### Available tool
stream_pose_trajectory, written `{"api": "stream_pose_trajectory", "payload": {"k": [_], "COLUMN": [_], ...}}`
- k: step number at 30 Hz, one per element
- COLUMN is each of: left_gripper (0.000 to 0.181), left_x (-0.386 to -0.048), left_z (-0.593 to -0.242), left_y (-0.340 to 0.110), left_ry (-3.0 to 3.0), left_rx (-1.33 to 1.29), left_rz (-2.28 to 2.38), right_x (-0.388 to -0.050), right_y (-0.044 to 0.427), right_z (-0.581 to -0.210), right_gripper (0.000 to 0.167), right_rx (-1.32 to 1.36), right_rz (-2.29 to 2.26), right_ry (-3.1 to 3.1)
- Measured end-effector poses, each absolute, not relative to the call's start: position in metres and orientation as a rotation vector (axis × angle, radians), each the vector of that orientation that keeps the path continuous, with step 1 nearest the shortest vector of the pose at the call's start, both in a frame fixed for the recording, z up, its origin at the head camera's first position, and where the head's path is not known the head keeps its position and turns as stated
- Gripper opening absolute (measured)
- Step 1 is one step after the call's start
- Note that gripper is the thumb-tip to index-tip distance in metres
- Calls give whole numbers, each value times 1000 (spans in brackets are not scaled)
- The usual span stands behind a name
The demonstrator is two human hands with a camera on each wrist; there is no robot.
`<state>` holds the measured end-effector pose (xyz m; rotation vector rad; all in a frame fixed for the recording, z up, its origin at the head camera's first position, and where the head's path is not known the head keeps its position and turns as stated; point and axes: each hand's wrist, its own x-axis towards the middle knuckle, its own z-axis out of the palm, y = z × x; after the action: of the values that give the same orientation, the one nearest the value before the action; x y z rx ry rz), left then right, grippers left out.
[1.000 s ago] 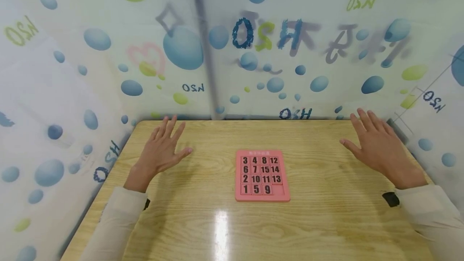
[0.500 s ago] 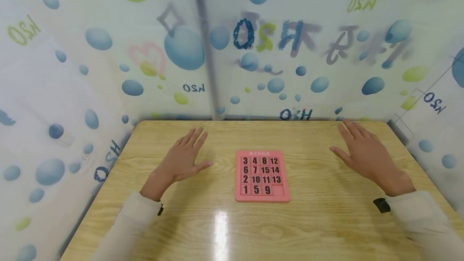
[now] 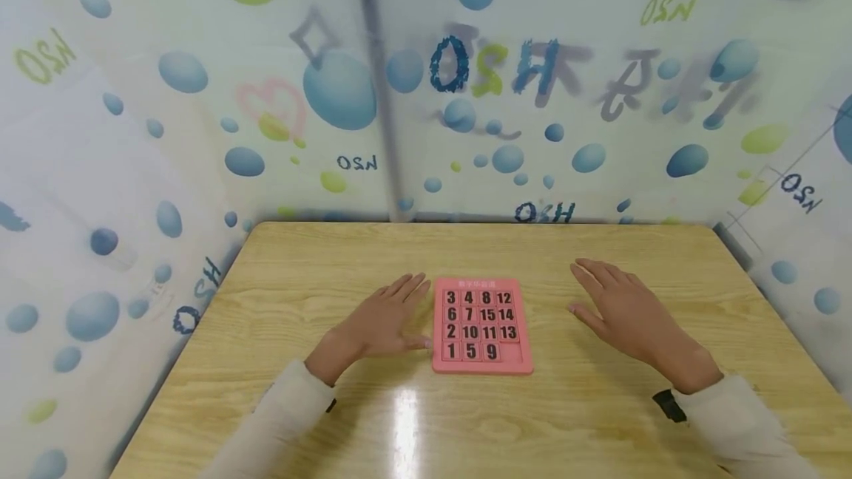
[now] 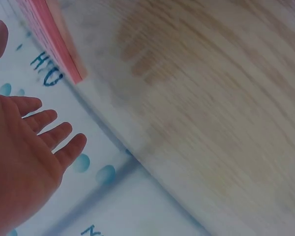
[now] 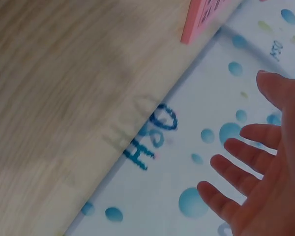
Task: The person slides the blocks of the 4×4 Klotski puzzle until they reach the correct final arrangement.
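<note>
A pink number slide puzzle (image 3: 482, 366) lies flat on the wooden table, its black-numbered tiles in rows with one gap at the lower right. Just left of it is my left hand (image 3: 379, 324), fingers extended, the thumb tip at the puzzle's left edge; whether it touches, I cannot tell. My right hand (image 3: 629, 316) hovers over the table to the right, apart from the puzzle, with fingers straight and nothing held. In the left wrist view the puzzle (image 4: 56, 42) shows beyond the spread left hand (image 4: 24, 152). The right wrist view has the puzzle's corner (image 5: 192, 24) and the right hand (image 5: 265, 167).
The wooden table (image 3: 566, 420) reaches back to a patterned wall sheet (image 3: 466, 146) with blue and green drops and lettering. More sheet closes in both sides. A bright light reflection lies on the table in front of the puzzle.
Both hands have moved inward and nearer to the puzzle, the left one right up to its left side. The puzzle has stayed in place with the same tile layout.
</note>
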<state>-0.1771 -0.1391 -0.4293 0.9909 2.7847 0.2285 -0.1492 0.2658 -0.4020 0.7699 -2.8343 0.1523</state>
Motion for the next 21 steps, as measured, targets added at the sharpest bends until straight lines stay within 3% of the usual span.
{"api": "stream_pose_trajectory", "payload": {"k": [13,21], "left_gripper": [115,115], "left_x": [-176,-176], "left_z": [-437,-439], "left_y": [-117,-110], "left_ry": [2657,2607], "left_rx": [939,870], "left_rz": [207,206], "right_x": [-135,-130], "right_y": [221,206], "right_z": [-426,-434], "right_gripper": [49,38], "right_rx": [957,1162], "right_rz": [126,151], "right_ry": [-2934,-2886]}}
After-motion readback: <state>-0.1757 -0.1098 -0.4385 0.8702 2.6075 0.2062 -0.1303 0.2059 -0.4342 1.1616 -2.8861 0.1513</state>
